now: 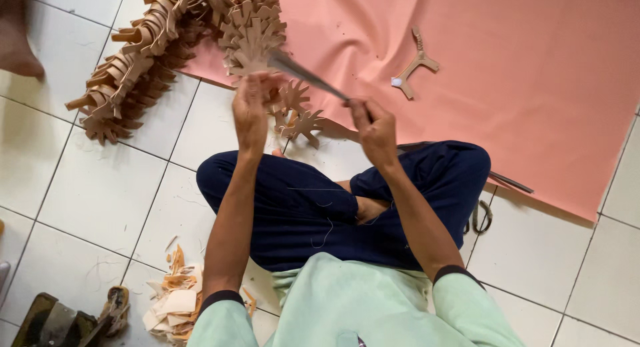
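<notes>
A: What did each grip hold?

B: The left hand [251,110] was clenched on a flat tan branch-shaped cutout [252,52]. The right hand [375,128] grasped the handles of long grey scissors [308,76], whose blades reached up to that cutout.

A: And around them?

B: Two more cutouts [298,114] lay on the white tiled floor [100,187] just beyond the hands. A long overlapping heap of the same shapes [143,50] ran to the upper left, partly on a smooth salmon sheet [533,87]. One template piece [415,64] lay on that sheet. Pale offcuts [173,304] sat by the left elbow.
</notes>
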{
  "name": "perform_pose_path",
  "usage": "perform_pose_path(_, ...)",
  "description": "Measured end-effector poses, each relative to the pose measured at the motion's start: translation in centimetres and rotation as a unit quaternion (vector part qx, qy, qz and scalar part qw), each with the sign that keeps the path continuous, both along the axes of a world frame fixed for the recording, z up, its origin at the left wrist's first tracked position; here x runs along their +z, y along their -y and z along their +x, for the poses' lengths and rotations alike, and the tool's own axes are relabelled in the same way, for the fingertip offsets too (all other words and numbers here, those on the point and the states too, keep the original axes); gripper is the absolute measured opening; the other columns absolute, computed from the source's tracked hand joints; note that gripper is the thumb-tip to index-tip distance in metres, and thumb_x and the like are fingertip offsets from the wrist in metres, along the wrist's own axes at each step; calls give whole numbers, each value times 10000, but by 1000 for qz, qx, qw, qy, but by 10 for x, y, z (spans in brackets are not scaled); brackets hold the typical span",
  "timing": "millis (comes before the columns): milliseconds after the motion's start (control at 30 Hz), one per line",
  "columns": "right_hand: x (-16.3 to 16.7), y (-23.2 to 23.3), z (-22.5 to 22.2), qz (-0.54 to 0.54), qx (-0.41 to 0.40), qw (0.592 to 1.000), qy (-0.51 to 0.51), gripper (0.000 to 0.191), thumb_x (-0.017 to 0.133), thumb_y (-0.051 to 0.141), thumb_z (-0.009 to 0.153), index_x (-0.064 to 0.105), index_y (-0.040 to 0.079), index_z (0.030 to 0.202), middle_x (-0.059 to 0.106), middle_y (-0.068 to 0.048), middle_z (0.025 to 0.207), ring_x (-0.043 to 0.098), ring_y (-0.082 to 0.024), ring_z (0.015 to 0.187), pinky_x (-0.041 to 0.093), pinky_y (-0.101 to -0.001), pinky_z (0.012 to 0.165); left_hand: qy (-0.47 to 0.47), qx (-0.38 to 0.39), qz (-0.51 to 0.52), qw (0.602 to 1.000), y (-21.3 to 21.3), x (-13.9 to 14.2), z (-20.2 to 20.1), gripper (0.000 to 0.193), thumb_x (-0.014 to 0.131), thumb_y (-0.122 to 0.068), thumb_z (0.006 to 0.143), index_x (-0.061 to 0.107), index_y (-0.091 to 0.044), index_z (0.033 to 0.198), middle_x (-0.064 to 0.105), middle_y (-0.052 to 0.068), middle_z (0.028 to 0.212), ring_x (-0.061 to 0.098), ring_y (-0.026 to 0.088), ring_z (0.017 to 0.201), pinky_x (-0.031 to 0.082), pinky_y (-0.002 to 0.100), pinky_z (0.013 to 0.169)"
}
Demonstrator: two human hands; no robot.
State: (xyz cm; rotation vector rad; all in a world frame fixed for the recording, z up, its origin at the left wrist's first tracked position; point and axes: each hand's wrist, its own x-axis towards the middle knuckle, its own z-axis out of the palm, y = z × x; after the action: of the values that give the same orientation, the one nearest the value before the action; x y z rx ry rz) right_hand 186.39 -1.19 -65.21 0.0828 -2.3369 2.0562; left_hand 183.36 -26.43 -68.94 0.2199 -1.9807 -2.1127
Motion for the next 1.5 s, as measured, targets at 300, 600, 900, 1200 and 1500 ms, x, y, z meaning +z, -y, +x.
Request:
perform_pose_path(300,-52,20,-21,211,90,970,86,313,811,269,872,734,26,1053,693,-51,818,646,-127,741,521,-284,667,280,-175,-522,786,13,-82,10,771,813,-224,789,380,43,1368,623,296,1213,626,445,1107,509,530,915)
perform_pose_path(600,-19,115,-40,145,157,977,1,625,822,209,827,603,111,1404,742,-125,1203,714,-238,1115,541,-372,950,164,-5,-380,910,12,-57,1,320,766,-211,868,685,-31,1121,747,248,967,713,439,919,564,520,801)
perform_pose_path(900,7,142,-46,209,112,971,-42,441,784,176,853,689,131,1282,756,-152,1127,727,-326,1048,545,-407,899,161,103,-181,965,9,-27,-21,440,741,-105,812,561,17,1194,779,154,954,771,286,893,601,386,795)
perform_pose_path(1200,-3,139,-45,219,141,965,30,408,738,199,884,680,111,1278,748,-138,1139,715,-279,1073,530,-392,926,200,148,-53,967,5,-9,-21,616,790,-70,753,484,75,1267,676,233,1168,691,298,1056,540,369,924)
perform_pose_path(1500,-15,184,-73,126,94,988,7,419,663,98,895,565,32,1297,707,-161,1195,700,-304,1128,547,-398,957,104,182,-59,976,18,-23,-32,614,685,-55,771,551,24,1365,690,232,1264,690,336,1154,537,379,981)
